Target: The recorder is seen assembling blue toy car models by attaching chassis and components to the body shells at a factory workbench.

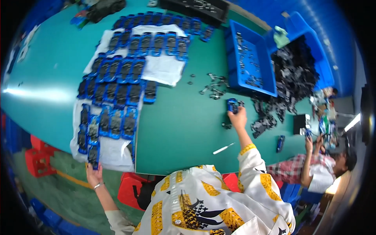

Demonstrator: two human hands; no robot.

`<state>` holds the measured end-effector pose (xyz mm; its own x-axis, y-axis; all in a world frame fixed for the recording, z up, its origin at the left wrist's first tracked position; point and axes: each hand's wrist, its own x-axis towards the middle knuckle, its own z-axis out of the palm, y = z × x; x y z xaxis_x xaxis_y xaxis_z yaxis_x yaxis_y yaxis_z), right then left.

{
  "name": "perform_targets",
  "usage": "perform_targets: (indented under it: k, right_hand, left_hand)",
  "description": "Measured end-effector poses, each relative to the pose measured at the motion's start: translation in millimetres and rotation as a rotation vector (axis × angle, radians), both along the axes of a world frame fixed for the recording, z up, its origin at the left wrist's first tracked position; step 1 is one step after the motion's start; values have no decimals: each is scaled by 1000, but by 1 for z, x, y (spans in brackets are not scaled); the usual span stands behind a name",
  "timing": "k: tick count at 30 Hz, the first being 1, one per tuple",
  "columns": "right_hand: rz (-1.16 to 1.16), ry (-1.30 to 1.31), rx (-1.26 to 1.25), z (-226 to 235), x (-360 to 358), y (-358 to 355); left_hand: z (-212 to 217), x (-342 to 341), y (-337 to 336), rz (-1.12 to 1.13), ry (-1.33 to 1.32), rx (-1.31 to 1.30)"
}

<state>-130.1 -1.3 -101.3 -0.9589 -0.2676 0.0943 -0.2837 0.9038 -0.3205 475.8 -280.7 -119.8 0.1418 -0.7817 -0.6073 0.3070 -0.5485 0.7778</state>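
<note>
My left hand (94, 175) reaches to the lower left, its fingers closed on the near end of a blue toy car (93, 154) that lies underside up at the front of the rows. Out to the right over the table, my right hand (238, 117) grips another blue toy car (231, 104) with dark parts showing on it. Several more blue cars (116, 122) lie in rows, dark undersides up, on white cloths (164, 69). Loose wheel-and-axle pieces (214, 87) are scattered beyond my right hand.
A blue bin (252, 91) with small parts stands at the far right, beside a heap of black parts (294, 68). A thin white tool (223, 148) lies near the front edge. Red stools (39, 156) stand below. A co-worker (313, 164) sits at the right.
</note>
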Motion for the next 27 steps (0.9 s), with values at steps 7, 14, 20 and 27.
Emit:
perform_targets:
  k: [7,14,20,27]
  right_hand:
    - [434,255,82,52,50,-70]
    - [1628,-265,-280,71,276,-271]
    - [1739,-207,-162,51,347,-342]
    - [1916,-17,-246,44,385,-376]
  left_hand:
    - [2,-39,3,27,-3,-70]
    - [22,-38,13,114,-43,-58]
    - [21,-35,20,150,-109,-50]
    - [26,-36,23,170,-81,-44]
